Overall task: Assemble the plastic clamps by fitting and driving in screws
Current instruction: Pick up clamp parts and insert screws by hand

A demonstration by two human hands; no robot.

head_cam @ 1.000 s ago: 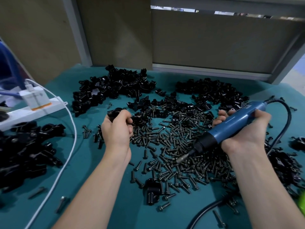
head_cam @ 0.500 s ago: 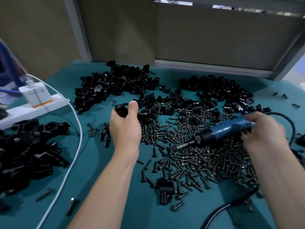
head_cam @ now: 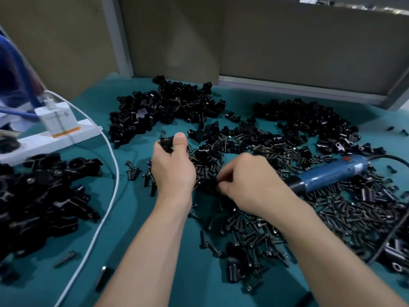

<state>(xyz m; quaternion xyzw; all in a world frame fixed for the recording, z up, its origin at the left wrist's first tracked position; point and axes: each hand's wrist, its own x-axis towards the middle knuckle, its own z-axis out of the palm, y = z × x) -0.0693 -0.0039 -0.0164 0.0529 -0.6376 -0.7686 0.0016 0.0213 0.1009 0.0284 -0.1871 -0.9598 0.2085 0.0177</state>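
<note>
My left hand (head_cam: 173, 167) grips a black plastic clamp (head_cam: 166, 142) between thumb and fingers, held just above the green table. My right hand (head_cam: 250, 181) reaches into the spread of black screws (head_cam: 261, 165), its fingertips curled down among them; what they pinch is blurred. The blue electric screwdriver (head_cam: 327, 173) lies on the screws to the right of that hand, released, tip pointing left, its black cable running off right.
Heaps of black clamp parts lie at the back centre (head_cam: 163, 109), back right (head_cam: 305, 125) and left (head_cam: 37, 196). A white power strip (head_cam: 55, 134) with a white cable (head_cam: 110, 173) sits at the left. A single clamp (head_cam: 236, 260) lies near me.
My right hand has put the screwdriver down on the screws and moved left into the screw pile. My left hand still holds the clamp, now a little higher.
</note>
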